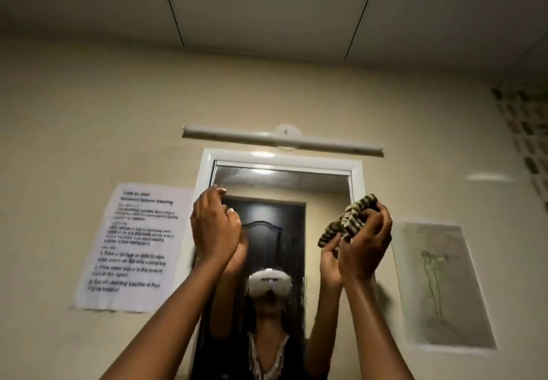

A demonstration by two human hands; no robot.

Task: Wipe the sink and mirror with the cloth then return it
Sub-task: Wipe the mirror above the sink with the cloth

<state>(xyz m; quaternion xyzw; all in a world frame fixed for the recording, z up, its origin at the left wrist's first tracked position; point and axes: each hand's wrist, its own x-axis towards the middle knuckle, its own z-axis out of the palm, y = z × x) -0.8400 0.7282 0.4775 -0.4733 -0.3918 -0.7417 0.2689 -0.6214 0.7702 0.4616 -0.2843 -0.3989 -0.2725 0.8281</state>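
The white-framed mirror [281, 181] hangs on the beige wall straight ahead. My right hand [366, 243] is raised against its right edge, shut on a bunched brown-and-cream striped cloth [348, 219] pressed near the glass. My left hand [215, 225] is lifted at the mirror's left edge, fingers loosely curled, holding nothing. Both hands and the person wearing a white headset are reflected in the glass. The sink is out of view below.
A white tube lamp [281, 139] is mounted above the mirror. A printed instruction sheet [133, 246] is taped to the wall at left, a faded drawing [441, 284] at right. A dark door shows in the reflection.
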